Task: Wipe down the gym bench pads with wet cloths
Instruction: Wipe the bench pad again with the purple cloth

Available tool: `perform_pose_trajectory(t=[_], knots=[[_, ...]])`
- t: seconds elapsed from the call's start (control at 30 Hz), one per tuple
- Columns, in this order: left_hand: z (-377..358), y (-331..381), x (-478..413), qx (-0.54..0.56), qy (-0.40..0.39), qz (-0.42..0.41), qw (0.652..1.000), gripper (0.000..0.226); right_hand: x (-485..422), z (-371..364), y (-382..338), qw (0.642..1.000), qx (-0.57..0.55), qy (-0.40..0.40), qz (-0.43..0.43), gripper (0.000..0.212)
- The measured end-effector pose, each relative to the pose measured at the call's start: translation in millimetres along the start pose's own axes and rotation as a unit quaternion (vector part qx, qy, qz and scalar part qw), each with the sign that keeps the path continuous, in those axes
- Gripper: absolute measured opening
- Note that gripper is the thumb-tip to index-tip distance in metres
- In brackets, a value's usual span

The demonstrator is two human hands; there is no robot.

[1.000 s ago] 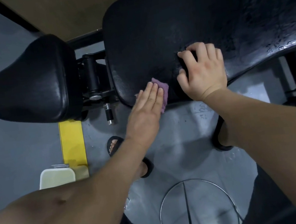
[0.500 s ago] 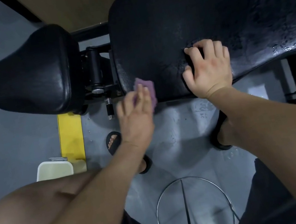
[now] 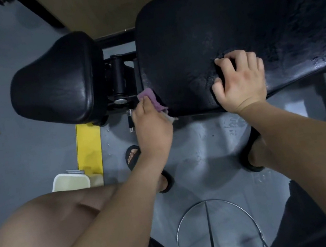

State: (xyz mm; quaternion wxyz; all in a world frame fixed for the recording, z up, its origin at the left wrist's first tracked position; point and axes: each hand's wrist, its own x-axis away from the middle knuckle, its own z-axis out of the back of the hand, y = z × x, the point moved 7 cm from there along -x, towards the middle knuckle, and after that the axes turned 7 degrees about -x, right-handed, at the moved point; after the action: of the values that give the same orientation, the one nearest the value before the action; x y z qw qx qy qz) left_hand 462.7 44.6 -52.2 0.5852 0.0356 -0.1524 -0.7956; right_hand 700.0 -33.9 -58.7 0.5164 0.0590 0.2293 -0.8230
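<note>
The long black back pad fills the upper right, and its right part glistens wet. A smaller black seat pad sits to its left across a gap. My left hand grips a purple cloth against the back pad's near-left corner, at the gap. My right hand rests on the back pad's near edge. Its fingers are curled over something dark that looks like a black cloth. The pad's surface wrinkles around that hand.
The black metal hinge and a pull pin sit in the gap beside the purple cloth. A white tub stands on the grey floor near yellow floor markings. A metal ring lies below, between my sandalled feet.
My left hand slid the purple cloth leftward along the back pad's near edge to its left corner and curled around it. My right hand stayed put.
</note>
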Motion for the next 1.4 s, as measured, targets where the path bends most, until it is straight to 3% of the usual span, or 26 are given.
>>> perform_pose_trajectory(t=[0.1, 0.2, 0.43, 0.67, 0.83, 0.97, 1.1, 1.17, 1.27, 1.37, 1.4], knots=[[-21.4, 16.0, 16.5, 0.115, -0.094, 0.059, 0.987, 0.072, 0.3, 0.0, 0.1, 1.0, -0.002, 0.0, 0.002, 0.043], [-26.1, 15.7, 15.7, 0.223, -0.092, 0.093, 0.966, 0.064, 0.6, -0.7, -0.1, 1.0, -0.001, -0.002, 0.004, 0.043], [-17.6, -0.7, -21.9, 0.261, 0.013, 0.139, 0.955, 0.052, 1.4, -3.4, 0.7, 1.0, -0.001, 0.018, 0.012, 0.043], [-2.7, -5.7, -103.0, 0.28, -0.059, 0.156, 0.945, 0.045, -0.7, -4.7, 1.9, 1.0, 0.004, 0.003, 0.014, 0.044], [-18.4, -19.5, -54.7, 0.326, -0.007, 0.163, 0.931, 0.043, -1.0, -3.9, 0.6, 1.0, 0.012, 0.004, 0.012, 0.044], [-41.2, -24.1, -20.4, 0.36, 0.001, 0.209, 0.909, 0.049, -0.1, -2.4, -1.0, 1.0, 0.012, 0.011, 0.019, 0.043], [-64.1, -14.9, -0.5, 0.398, -0.026, 0.224, 0.889, 0.085, 1.8, -0.8, -2.8, 1.0, 0.015, 0.013, 0.022, 0.042], [-50.0, -2.2, 10.7, 0.414, -0.059, 0.242, 0.876, 0.09, 1.6, 1.7, -4.3, 1.0, 0.013, 0.004, 0.019, 0.043], [-17.3, -0.6, 22.4, 0.416, -0.111, 0.26, 0.864, 0.072, -1.3, 8.0, -7.5, 1.0, 0.01, -0.012, 0.001, 0.043], [8.9, -18.4, 26.8, 0.401, -0.145, 0.238, 0.873, 0.028, -0.9, 12.5, -9.3, 0.999, 0.0, -0.041, -0.026, 0.044], [16.6, -20.9, 27.4, 0.421, -0.148, 0.224, 0.867, 0.025, -1.4, 13.5, -10.6, 0.998, -0.005, -0.057, -0.03, 0.045]])
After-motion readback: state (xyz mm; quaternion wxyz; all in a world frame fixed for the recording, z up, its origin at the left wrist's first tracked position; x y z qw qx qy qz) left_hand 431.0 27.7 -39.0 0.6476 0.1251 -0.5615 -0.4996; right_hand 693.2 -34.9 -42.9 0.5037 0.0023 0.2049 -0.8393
